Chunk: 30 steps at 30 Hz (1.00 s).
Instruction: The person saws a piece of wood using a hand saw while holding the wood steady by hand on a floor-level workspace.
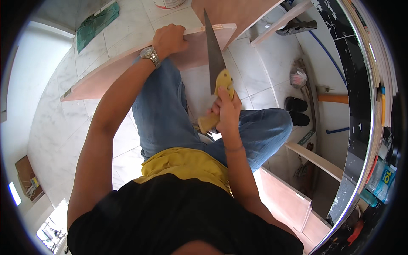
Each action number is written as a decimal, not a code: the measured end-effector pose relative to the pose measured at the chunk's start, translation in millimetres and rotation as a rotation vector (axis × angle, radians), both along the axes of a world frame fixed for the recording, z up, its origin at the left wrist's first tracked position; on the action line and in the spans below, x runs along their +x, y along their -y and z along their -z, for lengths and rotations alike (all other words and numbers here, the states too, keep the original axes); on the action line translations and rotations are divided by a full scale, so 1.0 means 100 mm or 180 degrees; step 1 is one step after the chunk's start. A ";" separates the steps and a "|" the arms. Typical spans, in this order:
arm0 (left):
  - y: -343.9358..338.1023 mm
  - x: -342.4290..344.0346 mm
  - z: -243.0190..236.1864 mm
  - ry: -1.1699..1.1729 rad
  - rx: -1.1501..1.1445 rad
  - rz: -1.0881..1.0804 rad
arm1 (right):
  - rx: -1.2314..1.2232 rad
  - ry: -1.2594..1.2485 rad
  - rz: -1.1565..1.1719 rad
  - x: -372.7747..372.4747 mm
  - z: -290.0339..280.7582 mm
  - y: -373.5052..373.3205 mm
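Note:
A handsaw with a dark tapering blade and a yellow handle is in my right hand, its fingers wrapped round the grip. The blade points up and away, crossing the edge of a long wooden board near the board's right end. Whether its teeth sit in the wood cannot be told. My left hand, with a metal watch on the wrist, is closed over the board's upper edge, left of the blade. The board lies slantwise by my bent left knee, which touches or nearly touches it.
A green glass piece lies on the tiled floor at far left. Another wood panel stands beyond the saw. To the right are black sandals, a clear plastic bag, a blue hose and a wooden rail.

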<state>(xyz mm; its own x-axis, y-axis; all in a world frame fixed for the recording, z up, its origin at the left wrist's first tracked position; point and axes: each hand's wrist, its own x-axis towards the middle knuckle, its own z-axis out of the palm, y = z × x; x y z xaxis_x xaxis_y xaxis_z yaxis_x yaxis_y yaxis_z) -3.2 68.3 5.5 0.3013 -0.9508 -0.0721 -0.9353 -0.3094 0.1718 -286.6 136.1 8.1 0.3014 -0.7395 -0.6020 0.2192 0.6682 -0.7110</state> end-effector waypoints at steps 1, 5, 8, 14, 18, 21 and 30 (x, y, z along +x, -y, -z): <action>0.06 -0.02 -0.05 -0.0008 -0.0047 0.0004 | -0.0096 0.0108 0.0053 0.20 0.06 0.22; 0.17 0.03 0.03 -0.0033 -0.0137 0.0092 | -0.0359 0.0541 0.0202 0.73 0.20 0.82; 0.19 0.22 0.05 0.0008 -0.0155 0.0298 | -0.0342 0.0633 0.0155 0.81 0.12 0.87; 0.18 0.05 0.01 -0.0012 0.0285 0.0286 | -0.0225 0.0526 0.0192 0.58 0.17 0.70; 0.04 0.10 0.02 0.0002 -0.0001 0.0055 | -0.0057 0.0198 0.0087 0.20 0.08 0.03; 0.02 0.11 0.00 0.0008 0.0024 0.0162 | 0.0123 0.0231 0.0102 0.09 0.04 -0.14; 0.11 0.06 0.02 0.0028 -0.0035 0.0178 | -0.0115 0.0412 0.0182 0.47 0.12 0.54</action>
